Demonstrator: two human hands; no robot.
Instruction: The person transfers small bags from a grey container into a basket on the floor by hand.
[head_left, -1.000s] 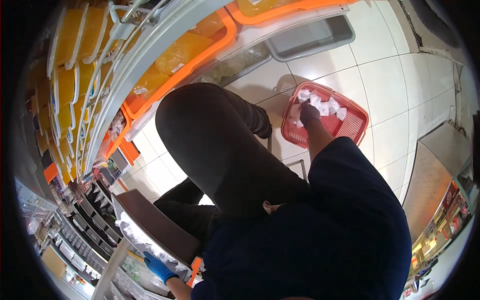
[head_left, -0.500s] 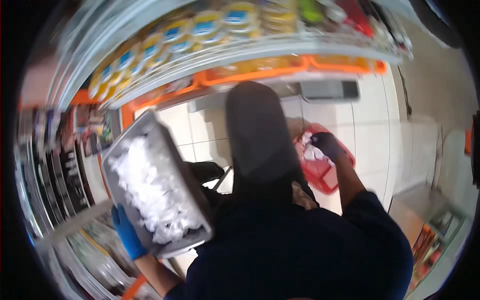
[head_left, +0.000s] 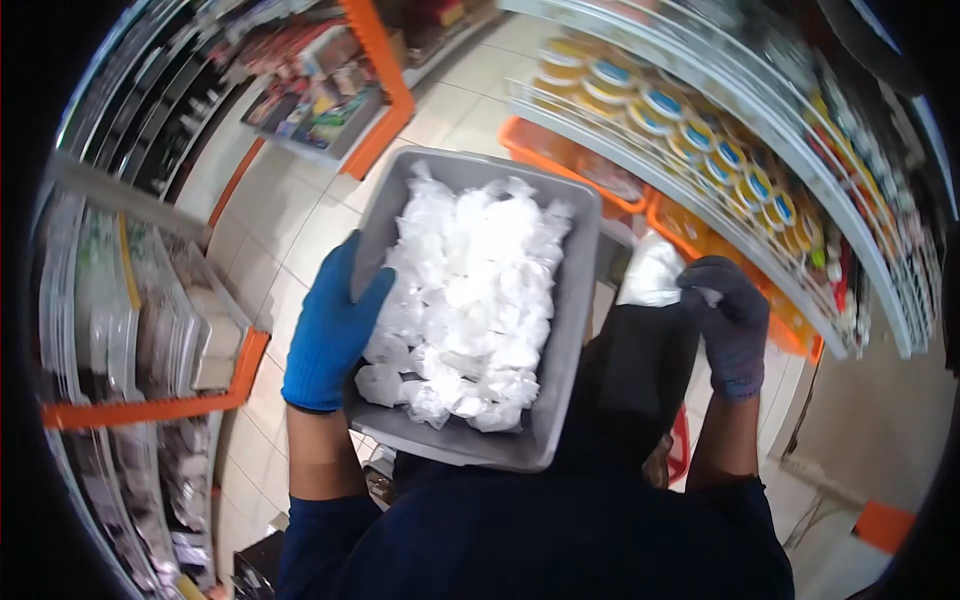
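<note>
My left hand [head_left: 335,325], in a blue knit glove, grips the left rim of a grey plastic bin [head_left: 574,230], with the thumb over the inside wall. The bin is tilted in front of my torso and full of small white plastic-bag bundles [head_left: 470,300]. To the right of the bin, my right hand [head_left: 732,320], in a dark grey glove, has its fingers closed on a white plastic bag [head_left: 655,270]. That bag hangs beyond my dark-clothed knee [head_left: 645,355]. Part of a red basket [head_left: 680,445] shows low beside my leg, mostly hidden.
White wire shelves [head_left: 660,150] with yellow, blue-labelled tubs [head_left: 660,105] curve along the upper right, above orange crates [head_left: 570,150]. On the left stands a rack of clear-wrapped goods [head_left: 130,290] with an orange edge. Another orange-framed display [head_left: 370,100] is at upper left, over the tiled floor [head_left: 290,220].
The view has swung toward the bin, which now sits centrally before me. My right hand has risen out of the red basket with a white plastic bag. My left hand still holds the bin.
</note>
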